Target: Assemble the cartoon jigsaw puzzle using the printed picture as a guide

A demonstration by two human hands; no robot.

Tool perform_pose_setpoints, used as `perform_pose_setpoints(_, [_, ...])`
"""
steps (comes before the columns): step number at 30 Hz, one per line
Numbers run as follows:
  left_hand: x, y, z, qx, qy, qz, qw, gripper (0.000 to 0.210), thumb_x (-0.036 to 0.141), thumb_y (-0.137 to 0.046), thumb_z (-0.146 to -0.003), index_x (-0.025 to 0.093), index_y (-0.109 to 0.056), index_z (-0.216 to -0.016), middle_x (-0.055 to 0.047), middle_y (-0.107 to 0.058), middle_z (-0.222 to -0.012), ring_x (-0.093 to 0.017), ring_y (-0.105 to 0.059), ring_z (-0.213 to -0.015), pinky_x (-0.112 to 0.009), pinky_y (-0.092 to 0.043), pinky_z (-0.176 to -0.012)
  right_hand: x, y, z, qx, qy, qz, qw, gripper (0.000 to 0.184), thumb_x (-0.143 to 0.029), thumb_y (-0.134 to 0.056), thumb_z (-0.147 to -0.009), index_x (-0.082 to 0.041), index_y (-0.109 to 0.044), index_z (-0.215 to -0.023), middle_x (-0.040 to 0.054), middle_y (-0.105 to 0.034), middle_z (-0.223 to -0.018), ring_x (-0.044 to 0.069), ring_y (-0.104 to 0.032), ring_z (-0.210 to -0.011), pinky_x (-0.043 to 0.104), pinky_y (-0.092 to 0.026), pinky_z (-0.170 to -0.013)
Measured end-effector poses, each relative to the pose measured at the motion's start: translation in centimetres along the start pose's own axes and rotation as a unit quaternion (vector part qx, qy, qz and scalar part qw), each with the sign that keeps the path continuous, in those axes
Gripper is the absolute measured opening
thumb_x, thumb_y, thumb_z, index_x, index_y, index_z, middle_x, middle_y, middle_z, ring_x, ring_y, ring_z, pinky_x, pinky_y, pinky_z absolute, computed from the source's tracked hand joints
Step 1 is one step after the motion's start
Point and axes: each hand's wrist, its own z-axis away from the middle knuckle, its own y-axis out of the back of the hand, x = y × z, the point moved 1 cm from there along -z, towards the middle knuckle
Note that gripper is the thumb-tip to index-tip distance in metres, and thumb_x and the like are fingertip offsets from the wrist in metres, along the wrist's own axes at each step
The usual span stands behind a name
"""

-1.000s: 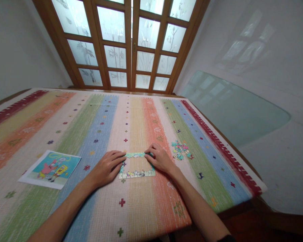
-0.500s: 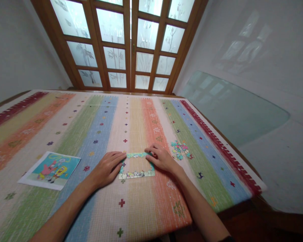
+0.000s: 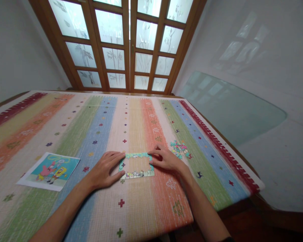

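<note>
A rectangular border of joined jigsaw puzzle pieces (image 3: 138, 174) lies flat on the tablecloth, its middle showing bare cloth. My left hand (image 3: 104, 171) rests at its left side, fingertips on the upper left corner and thumb stretched out by the lower left corner. At the opposite side, my right hand (image 3: 167, 159) has its index finger at the upper right corner and its thumb lower on the right edge, apart from each other. Both hands are open and touch the border. Just beyond my right hand is a heap of loose puzzle pieces (image 3: 178, 148).
A printed picture of cartoon figures (image 3: 50, 171) lies to the left. The striped tablecloth (image 3: 131, 208) covers the table. Wooden doors with glass panes (image 3: 113, 58) stand behind the far edge, and a pale green panel (image 3: 232, 104) is on the right.
My left thumb has spread down from the fingers towards the lower left corner. My right hand has shifted slightly right, its index finger and thumb now on the border's right end.
</note>
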Motion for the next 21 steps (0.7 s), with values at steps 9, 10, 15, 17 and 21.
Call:
perform_pose_setpoints(9, [-0.2, 0.3, 0.4, -0.005, -0.005, -0.016, 1.000, 0.076, 0.044, -0.067, -0.089, 0.022, -0.038, -0.156, -0.014, -0.061, -0.142, -0.035, -0.057, -0.129, -0.053, -0.048, -0.108, 0.7, 0.6, 1.1, 0.005, 0.055, 0.002, 0.998, 0.062, -0.043, -0.077, -0.086, -0.024, -0.060, -0.142, 0.0134, -0.061, -0.133, 0.031, -0.054, -0.126, 0.054, -0.044, -0.110])
perform_pose_setpoints(10, [-0.3, 0.3, 0.4, -0.007, -0.006, -0.018, 1.000, 0.077, 0.045, -0.068, -0.089, 0.022, -0.036, -0.156, -0.015, -0.061, -0.142, -0.036, -0.056, -0.130, -0.054, -0.048, -0.108, 0.7, 0.6, 1.4, 0.004, 0.061, 0.007, 0.998, 0.066, -0.046, -0.078, -0.085, -0.024, -0.058, -0.144, 0.0140, -0.061, -0.137, 0.032, -0.053, -0.128, 0.056, -0.042, -0.111])
perform_pose_setpoints(15, [-0.6, 0.2, 0.5, -0.031, -0.021, -0.020, 0.999, 0.082, 0.047, -0.069, -0.087, 0.022, -0.032, -0.156, -0.016, -0.056, -0.146, -0.038, -0.052, -0.133, -0.057, -0.044, -0.111, 0.7, 0.1, 2.8, -0.004, 0.031, -0.014, 0.999, 0.084, -0.052, -0.083, -0.077, -0.022, -0.053, -0.150, 0.0150, -0.060, -0.139, 0.033, -0.052, -0.126, 0.056, -0.040, -0.112])
perform_pose_setpoints(17, [-0.6, 0.2, 0.5, -0.034, -0.023, -0.020, 0.999, 0.083, 0.049, -0.069, -0.087, 0.022, -0.032, -0.156, -0.016, -0.056, -0.146, -0.038, -0.052, -0.133, -0.058, -0.043, -0.112, 0.6, -0.3, 3.1, 0.002, 0.022, -0.028, 0.999, 0.090, -0.052, -0.086, -0.073, -0.022, -0.052, -0.151, 0.0149, -0.060, -0.139, 0.033, -0.051, -0.126, 0.055, -0.041, -0.112])
perform_pose_setpoints(21, [-0.8, 0.2, 0.4, -0.032, -0.018, -0.024, 0.999, 0.083, 0.050, -0.069, -0.087, 0.022, -0.032, -0.157, -0.016, -0.057, -0.144, -0.038, -0.054, -0.130, -0.057, -0.043, -0.112, 0.3, -1.0, 3.2, 0.030, 0.029, -0.031, 0.999, 0.090, -0.048, -0.090, -0.069, -0.023, -0.054, -0.149, 0.0131, -0.062, -0.137, 0.032, -0.050, -0.123, 0.056, -0.042, -0.110])
